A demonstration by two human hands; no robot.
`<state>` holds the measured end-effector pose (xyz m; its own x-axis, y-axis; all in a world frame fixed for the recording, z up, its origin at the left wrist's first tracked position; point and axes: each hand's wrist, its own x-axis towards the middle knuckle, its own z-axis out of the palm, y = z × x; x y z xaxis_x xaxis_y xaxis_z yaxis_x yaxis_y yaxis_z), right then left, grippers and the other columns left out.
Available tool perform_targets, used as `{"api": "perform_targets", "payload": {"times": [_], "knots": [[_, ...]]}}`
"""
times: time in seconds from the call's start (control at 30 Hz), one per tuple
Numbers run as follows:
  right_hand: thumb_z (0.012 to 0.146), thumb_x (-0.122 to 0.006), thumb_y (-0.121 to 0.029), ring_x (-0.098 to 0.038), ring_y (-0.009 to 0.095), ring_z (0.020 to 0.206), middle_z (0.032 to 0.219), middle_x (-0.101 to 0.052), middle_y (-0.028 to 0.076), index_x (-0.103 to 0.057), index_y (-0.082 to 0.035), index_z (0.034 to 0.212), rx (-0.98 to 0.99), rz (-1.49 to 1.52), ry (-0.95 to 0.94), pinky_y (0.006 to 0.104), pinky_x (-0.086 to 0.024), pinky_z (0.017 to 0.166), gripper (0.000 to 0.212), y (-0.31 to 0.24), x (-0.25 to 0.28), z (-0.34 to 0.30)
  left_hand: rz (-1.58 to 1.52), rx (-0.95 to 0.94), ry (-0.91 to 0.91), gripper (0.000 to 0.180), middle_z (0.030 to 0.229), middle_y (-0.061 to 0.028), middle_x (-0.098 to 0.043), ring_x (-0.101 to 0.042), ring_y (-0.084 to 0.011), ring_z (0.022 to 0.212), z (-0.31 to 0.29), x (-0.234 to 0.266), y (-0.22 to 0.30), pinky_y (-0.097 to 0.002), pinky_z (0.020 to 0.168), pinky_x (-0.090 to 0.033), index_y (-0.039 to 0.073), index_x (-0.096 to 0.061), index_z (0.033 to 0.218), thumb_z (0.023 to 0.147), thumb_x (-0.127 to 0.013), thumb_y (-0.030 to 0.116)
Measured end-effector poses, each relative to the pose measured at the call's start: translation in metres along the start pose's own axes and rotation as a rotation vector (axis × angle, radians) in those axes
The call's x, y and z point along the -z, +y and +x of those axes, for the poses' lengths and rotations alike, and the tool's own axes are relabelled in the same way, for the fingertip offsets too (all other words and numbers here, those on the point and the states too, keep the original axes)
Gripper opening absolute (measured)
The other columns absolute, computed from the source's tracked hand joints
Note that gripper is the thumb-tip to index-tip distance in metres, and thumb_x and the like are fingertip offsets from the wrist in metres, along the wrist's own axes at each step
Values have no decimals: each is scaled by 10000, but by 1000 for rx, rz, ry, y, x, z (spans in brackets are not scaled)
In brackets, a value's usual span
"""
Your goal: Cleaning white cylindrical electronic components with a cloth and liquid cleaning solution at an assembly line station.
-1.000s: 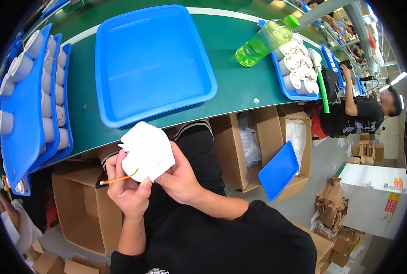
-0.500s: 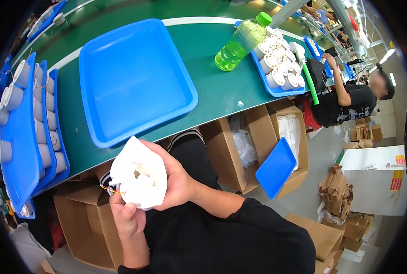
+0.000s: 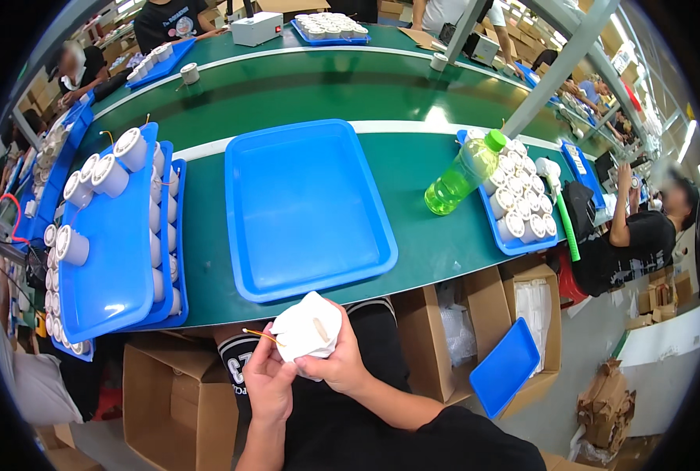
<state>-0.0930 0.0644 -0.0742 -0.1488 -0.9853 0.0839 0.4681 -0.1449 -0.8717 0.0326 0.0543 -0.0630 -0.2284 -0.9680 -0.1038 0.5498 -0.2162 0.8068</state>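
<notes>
This is a factory assembly workshop, shown by the long green table [image 3: 432,251] with blue trays [image 3: 111,275] of matching white cylindrical parts [image 3: 512,227], people [image 3: 165,22] along its far edge, open cardboard boxes [image 3: 218,420] below its near edge, and strip lights [image 3: 687,141] overhead.

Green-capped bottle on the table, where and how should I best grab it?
Probably around the middle of the bottle, from its left: its rounded body seems to stand upright, and the blue tray of white cups crowds its right. Your right hand is nearer, but it's holding the white piece.
</notes>
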Motion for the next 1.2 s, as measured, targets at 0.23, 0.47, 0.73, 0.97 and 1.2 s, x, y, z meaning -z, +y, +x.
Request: {"api": "perform_targets", "payload": {"times": [0.23, 0.47, 0.73, 0.97, 1.2], "knots": [[761, -738, 25, -576, 196, 1103, 1193, -538, 121, -325, -26, 1313, -72, 232, 277, 341, -515, 910, 691, -8, -16, -9, 470, -327, -163, 668, 1129, -103, -526, -566, -216, 1064, -1, 21, -13, -337, 932, -478, -99, -499, 1322, 743, -807, 26], [709, -794, -26, -589, 201, 1093, 1175, -551, 125, -353, -24, 1285, 66, -103, 252, 352, -515, 913, 725, -6, -12, -12, 236, -65, -99, 623, 1165, -110, -528, -557, -213, 1073, -11, 12, -9, -340, 938, -465, -125, -515, 1283, 769, -786, 100], [657, -845, -98, -602, 217, 1038, 1159, -550, 155, -326, 11, 1301, 219, -147, 109, 361, -524, 869, 834, -11, 8, 3, -176, 213, -102, 665, 1260, -111, -568, -537, -201, 1182, -8, -3, -1, -339, 1030, -415, -114, -419, 1372, 850, -724, 160], [676, -824, -100, -625, 165, 926, 1015, -623, 128, -461, 10, 1154, 179, -151, 28, 309, -519, 802, 610, -15, 14, -1, -338, 378, -134, 634, 1243, -96, -585, -557, -168, 1126, -20, 3, -2, -309, 965, -435, -74, -428, 1391, 880, -691, 194], [799, -712, -164, -685, 323, 822, 953, -630, 233, -427, 17, 1114, 222, -242, -30, 423, -590, 713, 462, -12, 22, 3, -277, 293, -67, 600, 1230, -93, -576, -575, -189, 1138, -19, -4, -1, -306, 970, -478, -86, -427, 1384, 843, -681, -32]]}}
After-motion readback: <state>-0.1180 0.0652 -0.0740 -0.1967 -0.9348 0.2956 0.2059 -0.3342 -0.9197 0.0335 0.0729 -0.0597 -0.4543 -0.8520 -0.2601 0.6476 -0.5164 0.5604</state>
